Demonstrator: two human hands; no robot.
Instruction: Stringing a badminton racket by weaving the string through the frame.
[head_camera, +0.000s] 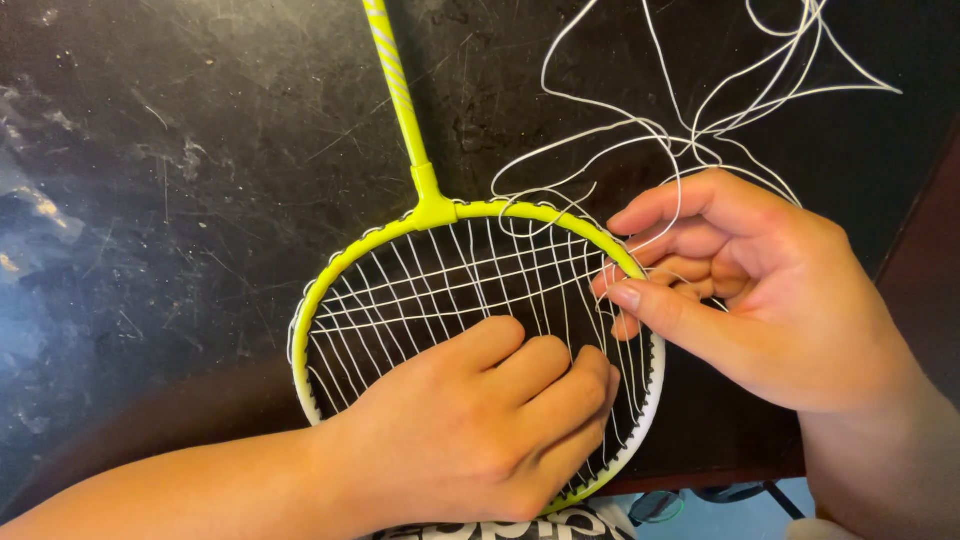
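A yellow racket (350, 262) lies on a dark scratched table (180, 180), handle pointing away from me. Its head is partly strung with white string. My left hand (480, 430) rests curled on the strung face, fingertips pressed among the strings near the right side of the frame. My right hand (760, 290) sits at the frame's right edge, thumb and fingers pinching the white string (640, 125) where it passes the rim. Loose string loops away in tangles toward the top right.
The table's edge (700, 475) runs along the lower right, with blue floor and dark cables below it. A reddish-brown strip (930, 230) borders the table at the right. The racket shaft (395, 90) reaches up to the top edge.
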